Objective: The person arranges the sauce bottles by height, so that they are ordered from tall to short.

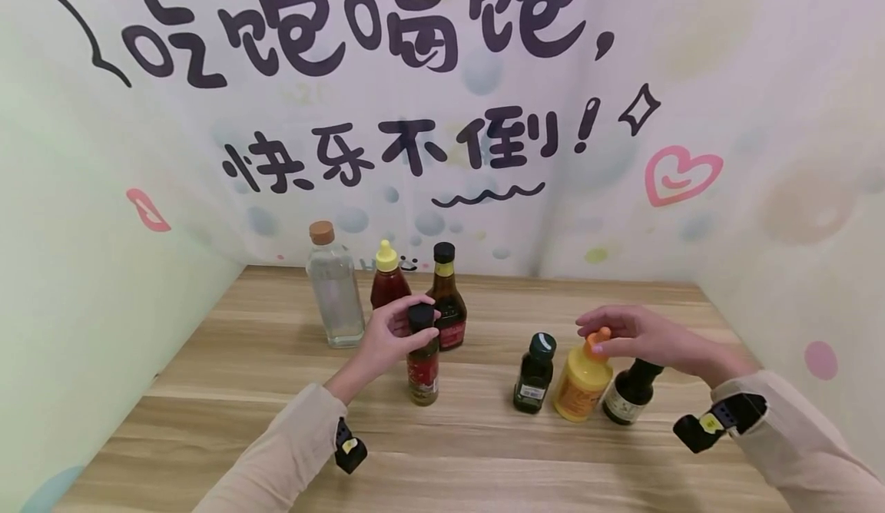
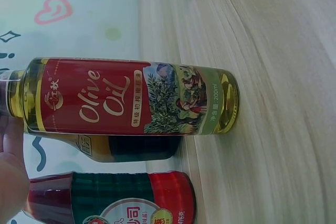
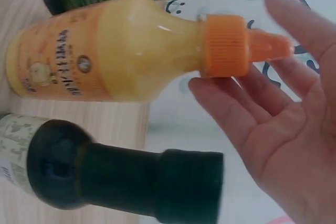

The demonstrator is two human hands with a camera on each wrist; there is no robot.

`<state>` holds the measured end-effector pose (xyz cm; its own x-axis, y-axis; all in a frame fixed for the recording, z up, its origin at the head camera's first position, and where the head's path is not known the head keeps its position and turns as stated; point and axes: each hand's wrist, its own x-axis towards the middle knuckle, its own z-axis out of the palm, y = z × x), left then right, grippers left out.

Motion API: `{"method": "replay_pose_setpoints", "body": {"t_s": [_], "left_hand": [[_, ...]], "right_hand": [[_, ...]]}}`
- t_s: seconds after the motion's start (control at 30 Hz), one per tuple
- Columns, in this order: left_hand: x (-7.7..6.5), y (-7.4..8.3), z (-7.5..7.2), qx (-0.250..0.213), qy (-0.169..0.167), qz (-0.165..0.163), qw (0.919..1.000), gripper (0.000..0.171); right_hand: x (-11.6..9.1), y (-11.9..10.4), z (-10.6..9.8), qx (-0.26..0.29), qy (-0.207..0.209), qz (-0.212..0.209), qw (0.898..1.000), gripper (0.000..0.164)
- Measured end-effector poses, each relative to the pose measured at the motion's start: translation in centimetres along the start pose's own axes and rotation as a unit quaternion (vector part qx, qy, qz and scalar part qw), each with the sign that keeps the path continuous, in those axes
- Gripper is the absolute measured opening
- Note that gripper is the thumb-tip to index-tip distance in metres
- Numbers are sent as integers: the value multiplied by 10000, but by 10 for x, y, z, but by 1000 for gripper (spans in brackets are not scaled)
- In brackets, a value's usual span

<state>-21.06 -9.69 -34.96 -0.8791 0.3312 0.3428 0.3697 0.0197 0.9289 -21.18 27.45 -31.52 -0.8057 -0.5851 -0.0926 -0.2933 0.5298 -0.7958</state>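
Note:
My left hand [image 1: 387, 336] is at the neck of an olive oil bottle [image 1: 423, 371], thumb and fingers around its black cap. The bottle stands upright; its red "Olive Oil" label [image 2: 94, 97] faces the left wrist camera. My right hand [image 1: 639, 336] is at the orange cap [image 3: 226, 45] of a yellow squeeze bottle [image 1: 583, 382]. Its fingers are spread loosely behind the cap, with the thumb apart from it. Close on either side stand a dark green-capped bottle [image 1: 534, 375] and a dark bottle with a long neck [image 1: 628, 396].
Behind my left hand stand a clear bottle with a brown cap [image 1: 336, 290], a dark red squeeze bottle with a yellow tip [image 1: 389, 282] and a brown sauce bottle [image 1: 449, 306]. The wooden table [image 1: 276, 436] meets a printed backdrop [image 1: 484, 229].

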Motion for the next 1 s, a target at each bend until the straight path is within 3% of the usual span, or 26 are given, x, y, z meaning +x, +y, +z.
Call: {"method": "replay_pose_setpoints", "body": {"t_s": [0.33, 0.7, 1.0], "left_hand": [[-2, 1, 1, -39, -12, -77, 10000, 37], [-5, 3, 3, 166, 99, -200, 9996, 37], [1, -18, -3, 119, 18, -237, 9996, 40]], "right_hand": [[-4, 6, 11, 75, 627, 32, 9980, 32], [-7, 9, 15, 126, 795, -67, 9967, 33], [-5, 9, 15, -62, 811, -163, 9966, 32]]}}
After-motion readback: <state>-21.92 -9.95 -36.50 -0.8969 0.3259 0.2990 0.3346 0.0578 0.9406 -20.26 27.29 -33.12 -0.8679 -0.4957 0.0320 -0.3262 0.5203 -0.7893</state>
